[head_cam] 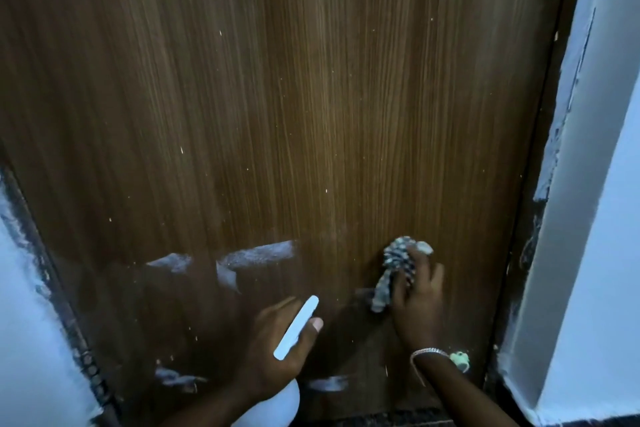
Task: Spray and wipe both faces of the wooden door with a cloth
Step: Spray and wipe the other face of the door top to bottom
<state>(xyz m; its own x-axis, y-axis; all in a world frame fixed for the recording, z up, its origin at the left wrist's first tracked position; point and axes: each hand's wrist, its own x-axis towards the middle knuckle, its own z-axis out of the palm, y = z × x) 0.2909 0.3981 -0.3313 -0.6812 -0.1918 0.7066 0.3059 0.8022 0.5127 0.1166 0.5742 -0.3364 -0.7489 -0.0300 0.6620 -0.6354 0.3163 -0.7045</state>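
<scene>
1. Brown wood grain fills nearly the whole frame: the door (pixel 277 114) stands shut or nearly so, its right edge meeting a dark frame (pixel 540 184) and a pale wall (pixel 606 218) at the right side of the picture.
2. White smears (pixel 258 253) cross the lower middle of the door, with smaller patches near the bottom edge and fine pale specks scattered higher up. They look like paint or dried residue; I cannot tell which.
3. At lower right, the right hand (pixel 419 298) presses a bunched, patterned cloth (pixel 398 267) flat against the door, fingers curled over it so the wad stays put under pressure. A bracelet (pixel 429 354) circles that wrist.
4. At lower centre, the left hand (pixel 277 347) is closed around a spray bottle: its pale lever or neck (pixel 296 328) runs diagonally across the palm with the thumb laid alongside, and the bottle's rounded white body (pixel 273 406) shows below the hand. Holding it close to the door probably keeps the spray ready between wipes.
5. The low viewpoint and low hands suggest the person is crouched to reach the bottom part of this face.
6. My judgement: wiping of this face is under way, the smears to the left of the cloth remain, and the other face cannot be seen from here.
</scene>
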